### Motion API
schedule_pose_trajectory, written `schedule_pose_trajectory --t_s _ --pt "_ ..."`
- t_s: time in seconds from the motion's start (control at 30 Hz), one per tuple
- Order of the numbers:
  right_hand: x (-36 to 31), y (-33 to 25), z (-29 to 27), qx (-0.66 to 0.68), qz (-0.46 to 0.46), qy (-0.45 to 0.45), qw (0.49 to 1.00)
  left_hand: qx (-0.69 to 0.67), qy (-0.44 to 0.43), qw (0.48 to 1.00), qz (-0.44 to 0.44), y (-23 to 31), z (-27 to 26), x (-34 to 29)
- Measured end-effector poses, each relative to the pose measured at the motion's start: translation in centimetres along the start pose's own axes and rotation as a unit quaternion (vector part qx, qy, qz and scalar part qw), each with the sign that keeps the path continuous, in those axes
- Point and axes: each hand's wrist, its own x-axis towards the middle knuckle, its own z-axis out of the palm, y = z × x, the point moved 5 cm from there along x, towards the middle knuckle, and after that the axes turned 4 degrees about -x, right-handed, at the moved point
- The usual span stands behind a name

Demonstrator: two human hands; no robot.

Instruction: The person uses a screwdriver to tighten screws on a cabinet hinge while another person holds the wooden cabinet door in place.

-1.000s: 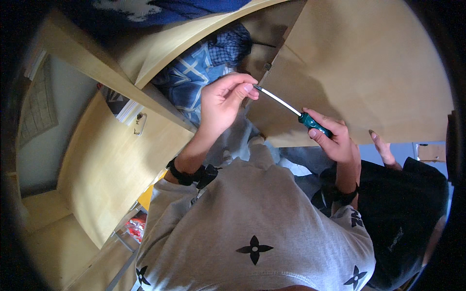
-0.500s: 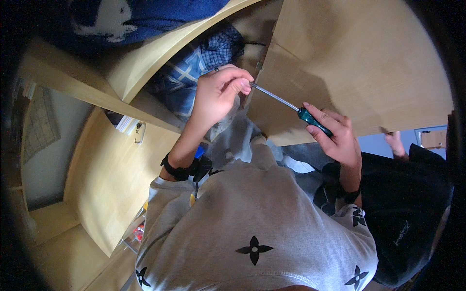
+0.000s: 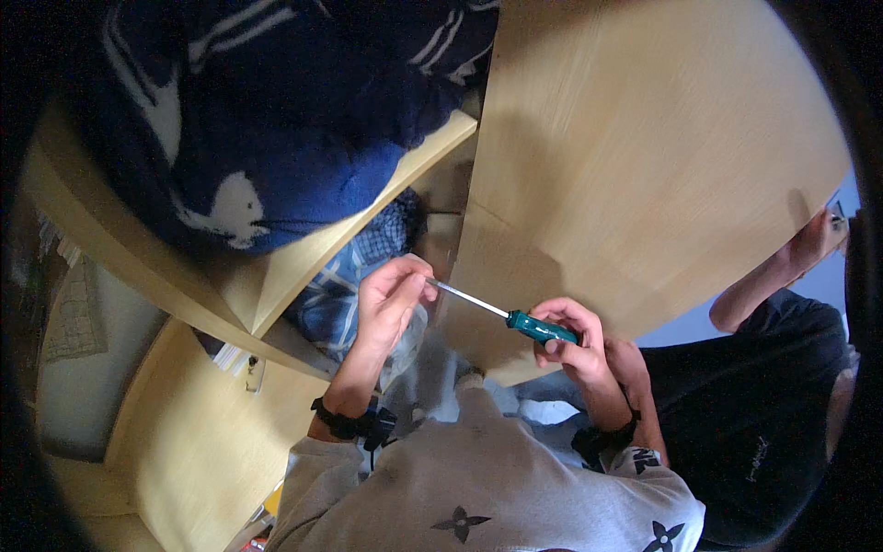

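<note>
In the head view, the right hand [image 3: 572, 339] has its grip closed around the green handle of a screwdriver [image 3: 504, 315], fingers wrapped over the top of the handle and thumb beneath. The screwdriver lies at a slant in the middle of the picture, its thin metal shaft running up and to the left from the handle toward the left edge of a large pale wooden panel [image 3: 644, 166]. The left hand [image 3: 391, 299] sits at the far end of the shaft, its fingertips pinched together at the tip; whether something small is caught between them I cannot tell, as the fingers hide the spot. Both wrists wear dark bands, and the sleeves are grey with dark flower-shaped marks.

The wooden panel fills the upper right of the picture and stands over both hands. To the left, a second pale board [image 3: 303, 267] runs slantwise, with a dark blue cloth with white patches [image 3: 276, 120] bunched above it. A blue checked cloth [image 3: 345, 285] shows in the gap just beside the left hand. At the right, another person in a dark shirt [image 3: 754, 405] reaches an arm up along the panel's lower right edge.
</note>
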Motion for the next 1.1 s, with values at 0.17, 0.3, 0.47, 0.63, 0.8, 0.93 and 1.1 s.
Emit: schedule_pose_trajectory --t_s 0.17,0.3,0.47,0.63,0.8,0.93,1.1 --pt "0.2 -1.8 -0.6 0.094 -0.154 0.066 0.981 -0.007 -0.025 0.995 0.092 0.6 4.4 2.4" --pt "1.2 -2.2 0.3 0.163 -0.238 0.055 0.956 -0.018 0.000 0.995 0.103 0.6 5.0 2.9" --pt "3.3 -6.4 2.6 -0.229 -0.318 0.091 0.915 -0.103 0.024 0.992 0.075 0.1 4.9 4.0" --pt "6.6 -7.0 6.3 -0.292 -0.360 0.005 0.886 -0.175 0.036 0.984 0.009 -0.3 5.4 4.4" --pt "7.8 -7.6 8.0 -0.322 -0.411 -0.026 0.853 -0.181 0.049 0.982 -0.001 0.5 4.6 4.5" --pt "8.0 -7.3 8.4 -0.366 -0.457 -0.015 0.810 -0.163 0.039 0.985 0.038 2.1 5.9 5.1" --pt "8.6 -6.3 7.1 -0.341 -0.466 0.080 0.813 -0.098 -0.003 0.995 0.018 2.2 7.1 5.6"
